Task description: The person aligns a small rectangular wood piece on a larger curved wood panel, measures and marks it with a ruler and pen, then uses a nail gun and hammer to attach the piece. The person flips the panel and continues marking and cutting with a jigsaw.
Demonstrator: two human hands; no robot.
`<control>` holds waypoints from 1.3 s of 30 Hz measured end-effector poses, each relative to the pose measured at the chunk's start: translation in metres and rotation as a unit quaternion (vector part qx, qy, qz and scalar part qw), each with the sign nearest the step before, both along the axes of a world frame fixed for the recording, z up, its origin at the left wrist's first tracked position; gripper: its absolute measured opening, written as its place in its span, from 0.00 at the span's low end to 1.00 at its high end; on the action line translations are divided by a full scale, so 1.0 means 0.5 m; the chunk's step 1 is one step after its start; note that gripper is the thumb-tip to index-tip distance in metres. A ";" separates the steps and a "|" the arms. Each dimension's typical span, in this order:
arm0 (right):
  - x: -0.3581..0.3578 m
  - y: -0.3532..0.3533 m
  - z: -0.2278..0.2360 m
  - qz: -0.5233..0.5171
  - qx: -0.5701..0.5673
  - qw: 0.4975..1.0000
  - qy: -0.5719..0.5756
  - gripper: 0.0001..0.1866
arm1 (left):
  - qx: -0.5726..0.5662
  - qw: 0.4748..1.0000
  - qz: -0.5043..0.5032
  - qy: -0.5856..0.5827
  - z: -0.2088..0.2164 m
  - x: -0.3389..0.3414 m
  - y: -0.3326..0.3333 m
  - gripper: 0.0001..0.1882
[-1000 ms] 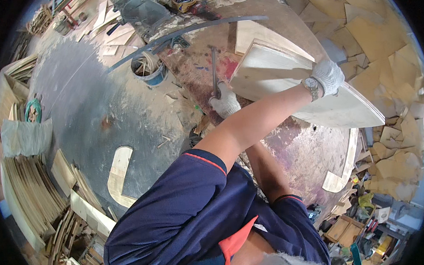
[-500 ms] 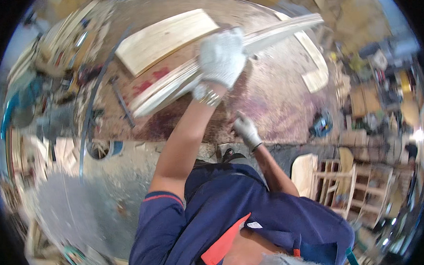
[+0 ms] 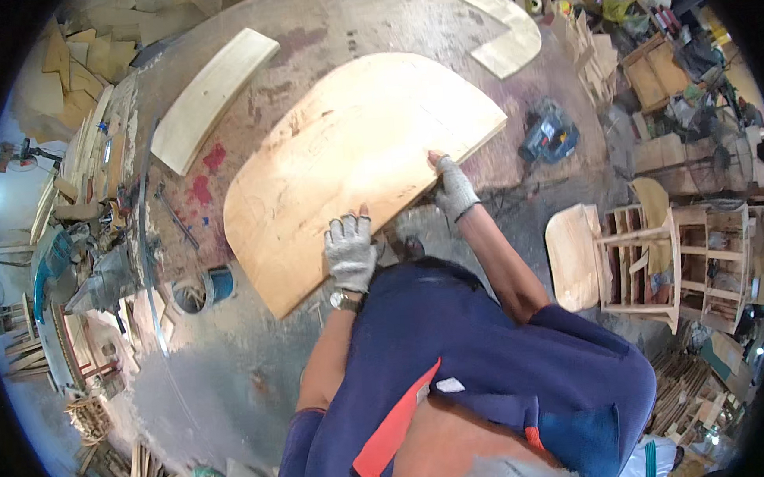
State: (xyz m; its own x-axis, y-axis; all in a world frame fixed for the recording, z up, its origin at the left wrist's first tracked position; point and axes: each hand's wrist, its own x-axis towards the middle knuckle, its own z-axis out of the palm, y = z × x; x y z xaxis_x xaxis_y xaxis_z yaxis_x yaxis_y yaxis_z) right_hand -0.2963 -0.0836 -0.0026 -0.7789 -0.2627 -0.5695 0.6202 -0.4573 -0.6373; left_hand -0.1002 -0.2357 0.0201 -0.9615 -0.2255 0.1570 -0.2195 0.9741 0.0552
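Note:
A large pale wooden panel (image 3: 352,154) with rounded corners lies flat on the worktable, its straight long edge toward me. My left hand (image 3: 351,253), in a grey-white glove with bare fingertips, rests on top near that edge, fingers stretched out. Farther right along the same edge is my right hand (image 3: 456,190), gloved too. Its thumb presses on the panel's face while its other fingers go under the edge, mostly hidden. A curved wooden piece (image 3: 212,100) lies beyond the panel at the left, and an angled wooden piece (image 3: 510,46) at the far right.
A blue-and-black power tool (image 3: 549,132) sits on the worktable (image 3: 302,40) right of the panel. On the left lies a hammer-like tool (image 3: 176,216). Slatted wooden frames (image 3: 638,264) stand on the floor at right. Stacked boards (image 3: 93,159) line the left side.
The panel, earlier tilted up edge-on in my left hand, now lies flat. My left hand has come nearer and rests on it; my right hand has moved from beside it onto its edge.

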 end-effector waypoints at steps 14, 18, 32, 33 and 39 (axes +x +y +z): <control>0.133 0.309 -0.104 0.409 0.414 0.810 0.069 0.30 | -0.038 0.966 0.128 -0.223 -0.250 0.195 -0.049 0.64; 0.060 0.353 -0.101 0.211 0.634 0.708 0.228 0.31 | 0.043 0.980 0.097 -0.170 -0.242 0.209 -0.070 0.58; 0.016 0.221 -0.166 0.172 0.666 0.721 0.086 0.49 | 0.774 0.468 0.417 0.092 -0.361 0.445 -0.518 0.40; 0.026 0.223 -0.166 0.168 0.670 0.719 0.081 0.49 | 0.773 0.485 0.400 0.081 -0.379 0.446 -0.532 0.40; 0.160 0.248 -0.180 0.141 0.675 0.720 0.074 0.47 | 0.709 0.591 0.374 0.094 -0.428 0.431 -0.584 0.40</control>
State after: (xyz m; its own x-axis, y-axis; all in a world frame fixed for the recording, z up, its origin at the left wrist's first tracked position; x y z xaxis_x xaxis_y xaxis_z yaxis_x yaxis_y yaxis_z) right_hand -0.2161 0.0405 -0.0924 -0.8820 0.2932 -0.3690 0.4459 0.7727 -0.4517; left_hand 0.1152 -0.5277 -0.1939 -0.5051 -0.6095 -0.6111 -0.4198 -0.4451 0.7910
